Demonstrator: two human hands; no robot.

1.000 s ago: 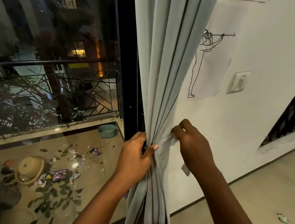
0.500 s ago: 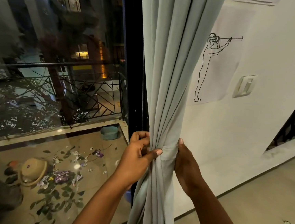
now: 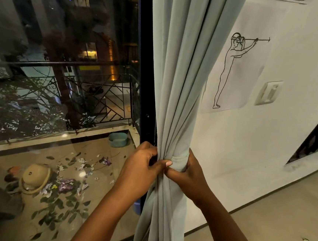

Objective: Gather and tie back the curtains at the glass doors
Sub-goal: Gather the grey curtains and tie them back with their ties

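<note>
Beside the glass door [image 3: 60,92], the pale green curtain [image 3: 178,83] hangs bunched; left hand [image 3: 142,169] and right hand [image 3: 190,173] both grip its tie-back band [image 3: 178,160]. The cloth looks soft and light, so I judge it best held at this waist.

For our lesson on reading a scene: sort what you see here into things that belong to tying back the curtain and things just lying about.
Part of the job:
curtain
tie-back band
left hand
right hand

Just lying about:
drawing on the wall
wall switch
teal bowl
upturned basket
scattered leaves and wrappers
</note>
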